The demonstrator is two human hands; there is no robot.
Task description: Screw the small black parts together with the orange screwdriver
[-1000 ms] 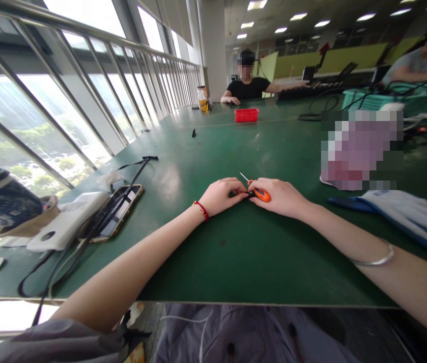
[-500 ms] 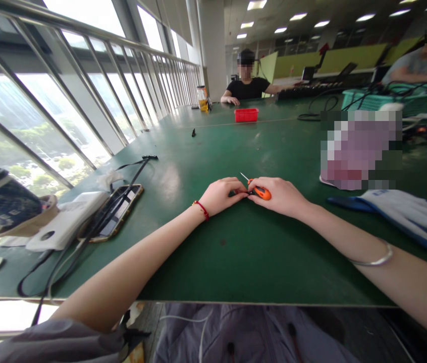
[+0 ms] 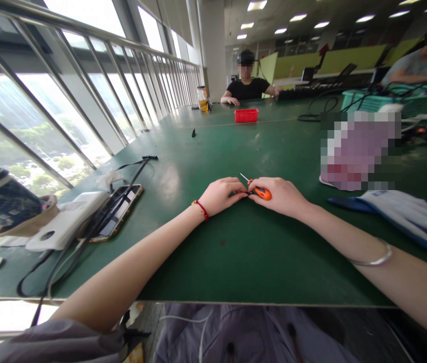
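1. The left hand rests on the green bench at mid-scene. Its fingers are curled and seem to pinch a small dark part, which is too small to make out.
2. The right hand, just right of it, is closed around an orange-handled screwdriver. The thin shaft points far and left.
3. The fingertips of the two hands meet.
4. White and blue gloves lie to the right.
5. A phone lies near left, and a red tray sits far off.
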